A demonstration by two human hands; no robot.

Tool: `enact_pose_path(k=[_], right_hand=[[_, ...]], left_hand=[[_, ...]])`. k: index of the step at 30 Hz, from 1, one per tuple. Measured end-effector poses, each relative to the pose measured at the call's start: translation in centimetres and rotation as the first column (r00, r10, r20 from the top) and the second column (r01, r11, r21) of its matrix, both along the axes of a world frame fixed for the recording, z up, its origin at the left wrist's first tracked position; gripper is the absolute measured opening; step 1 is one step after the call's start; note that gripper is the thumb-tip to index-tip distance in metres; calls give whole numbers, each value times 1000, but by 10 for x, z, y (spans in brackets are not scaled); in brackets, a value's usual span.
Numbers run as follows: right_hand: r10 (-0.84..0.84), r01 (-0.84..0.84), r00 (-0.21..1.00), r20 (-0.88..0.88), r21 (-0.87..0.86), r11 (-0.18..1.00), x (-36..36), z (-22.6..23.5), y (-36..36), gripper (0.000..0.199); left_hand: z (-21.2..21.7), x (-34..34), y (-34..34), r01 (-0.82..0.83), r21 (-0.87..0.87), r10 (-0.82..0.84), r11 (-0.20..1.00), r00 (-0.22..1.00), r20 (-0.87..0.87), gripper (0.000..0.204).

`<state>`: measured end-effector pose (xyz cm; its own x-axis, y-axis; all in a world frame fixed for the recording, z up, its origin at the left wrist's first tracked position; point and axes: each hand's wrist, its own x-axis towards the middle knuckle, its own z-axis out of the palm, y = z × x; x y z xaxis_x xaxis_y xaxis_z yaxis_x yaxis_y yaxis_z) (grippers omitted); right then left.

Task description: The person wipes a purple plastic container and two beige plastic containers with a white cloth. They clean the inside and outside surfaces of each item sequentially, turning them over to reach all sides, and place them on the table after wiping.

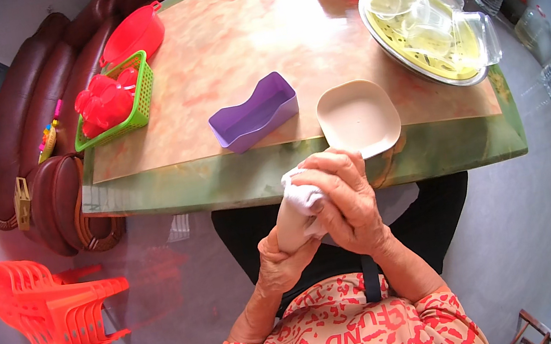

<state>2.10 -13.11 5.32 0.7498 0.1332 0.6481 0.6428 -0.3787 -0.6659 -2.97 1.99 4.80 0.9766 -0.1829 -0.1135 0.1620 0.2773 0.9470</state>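
Observation:
Above my lap, just off the table's near edge, my left hand [280,263] is closed around the lower end of a beige dish [292,228]. The dish is tilted and partly hidden by my fingers, so its full shape does not show. My right hand [346,197] grips a white cloth [303,195], which is bunched against the dish's upper part. Just beyond my right hand, a shallow beige square dish [358,115] lies on the table near its front edge. To its left stands a purple open box [256,114] with a dipped side.
At the table's [219,44] left are a green basket [146,91] with red items and a red basin [137,34]. A metal bowl [411,71] with a yellow strainer and clear plastic containers stands at right. Orange-red stacked stools [59,307] are on the floor at left.

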Motion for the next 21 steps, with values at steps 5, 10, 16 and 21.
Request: enact_pose_path(k=[5,10,16,21], right_hand=[[48,-8,977,-209,185,983,3,-12,-13,25],[382,-166,870,-310,547,821,11,-20,-27,26],[249,-229,964,-94,182,956,23,-10,-32,37],[148,-143,987,55,-94,985,9,-1,-10,37]], left_hand=[[-37,-8,20,16,123,-26,992,996,83,56],[-46,-9,27,194,62,-204,979,940,275,65],[-12,6,25,251,-309,-223,917,967,124,78],[2,20,17,170,-73,-178,983,975,-133,49]])
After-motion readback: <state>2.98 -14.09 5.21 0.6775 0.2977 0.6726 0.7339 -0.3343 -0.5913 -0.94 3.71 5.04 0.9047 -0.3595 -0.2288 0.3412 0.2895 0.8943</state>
